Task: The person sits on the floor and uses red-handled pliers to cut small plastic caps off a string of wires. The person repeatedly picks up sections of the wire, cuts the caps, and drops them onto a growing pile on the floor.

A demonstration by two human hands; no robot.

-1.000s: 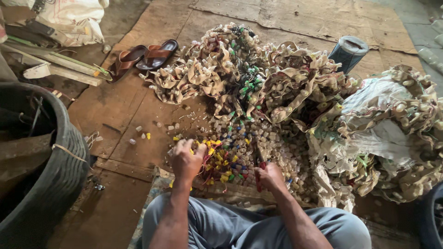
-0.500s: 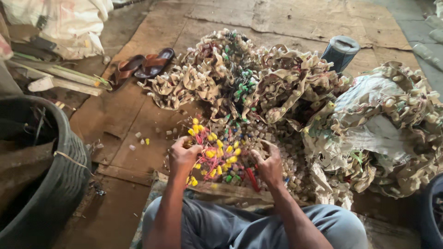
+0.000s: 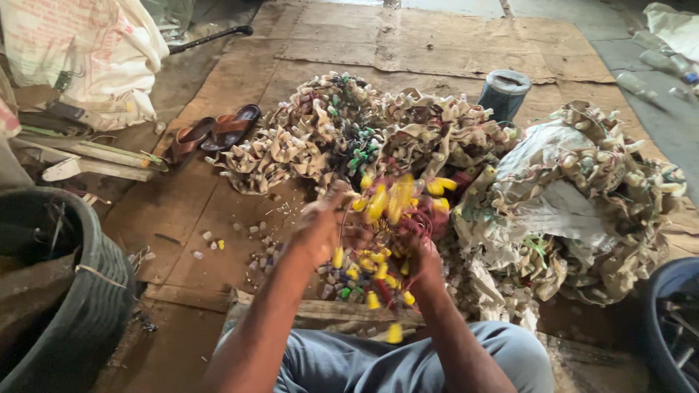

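My left hand (image 3: 320,229) and my right hand (image 3: 424,262) hold up a tangled bunch of thin wires with yellow and red plastic caps (image 3: 393,200), lifted above the floor and blurred by motion. Both hands are closed on the bunch, the left at its left side, the right beneath it. Under the bunch lies a scatter of small loose caps (image 3: 349,280) in yellow, green and grey. Behind it spreads a big heap of beige capped wires (image 3: 320,138).
A black tyre-like tub (image 3: 69,306) stands at the left. Brown sandals (image 3: 211,135) lie beyond it, with a white sack (image 3: 87,51) behind. A dark cylinder can (image 3: 504,93) stands at the back, a plastic sack with more wires (image 3: 575,196) at the right, a blue tub (image 3: 670,320) lower right.
Both hands gathered the yellow-capped bunch from the floor pile and raised it up and away from me; it now hangs well above the loose caps.
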